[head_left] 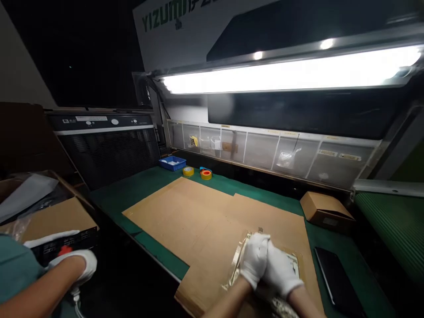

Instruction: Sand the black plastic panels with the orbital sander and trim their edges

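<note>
One shiny plastic pack [237, 259] beneath left grip [255, 257], right grip [281, 270].

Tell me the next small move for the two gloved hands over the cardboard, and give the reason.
Probably slide the left hand outward to smooth the shiny film on the cardboard: the film looks crinkled where it shows on that side, while the left hand and right hand are bunched close together. What they grip, if anything, is hidden.

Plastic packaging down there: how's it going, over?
Left hand, right hand: close together over plastic packaging. Packaging on cardboard; grip unclear. Tape rolls well away from hands.
</note>
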`<state>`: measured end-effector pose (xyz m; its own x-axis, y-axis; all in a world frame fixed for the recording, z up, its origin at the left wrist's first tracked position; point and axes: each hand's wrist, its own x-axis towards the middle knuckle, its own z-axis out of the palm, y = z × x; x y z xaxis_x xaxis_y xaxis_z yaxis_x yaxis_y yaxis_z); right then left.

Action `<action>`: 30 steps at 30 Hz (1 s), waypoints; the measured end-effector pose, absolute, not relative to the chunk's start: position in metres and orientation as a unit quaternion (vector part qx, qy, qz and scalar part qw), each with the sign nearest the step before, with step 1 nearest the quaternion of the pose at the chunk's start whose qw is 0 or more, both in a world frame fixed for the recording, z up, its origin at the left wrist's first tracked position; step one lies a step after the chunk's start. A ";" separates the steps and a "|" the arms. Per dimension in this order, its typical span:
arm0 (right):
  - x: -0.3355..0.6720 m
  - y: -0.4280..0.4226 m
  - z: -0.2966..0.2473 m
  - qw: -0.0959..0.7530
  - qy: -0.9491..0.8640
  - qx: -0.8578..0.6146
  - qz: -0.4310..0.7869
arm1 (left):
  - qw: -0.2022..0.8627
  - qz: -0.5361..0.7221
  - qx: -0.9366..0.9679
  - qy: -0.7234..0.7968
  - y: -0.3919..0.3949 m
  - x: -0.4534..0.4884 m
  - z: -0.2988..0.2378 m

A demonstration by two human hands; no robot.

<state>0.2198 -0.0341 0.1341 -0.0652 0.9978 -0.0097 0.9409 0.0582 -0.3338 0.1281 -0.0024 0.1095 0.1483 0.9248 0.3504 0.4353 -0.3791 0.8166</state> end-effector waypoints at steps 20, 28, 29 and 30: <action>0.257 -0.056 0.136 -0.039 -0.685 -0.724 0.071 | 0.266 0.516 0.682 0.445 -0.032 0.167 0.113; 0.237 -0.042 0.157 -0.060 -0.673 -0.733 0.078 | 0.301 0.540 0.657 0.431 -0.015 0.157 0.110; 0.231 -0.038 0.160 -0.059 -0.683 -0.724 0.083 | 0.308 0.543 0.649 0.436 -0.012 0.152 0.110; 0.225 -0.035 0.162 -0.057 -0.704 -0.702 0.088 | 0.311 0.548 0.637 0.444 -0.010 0.147 0.110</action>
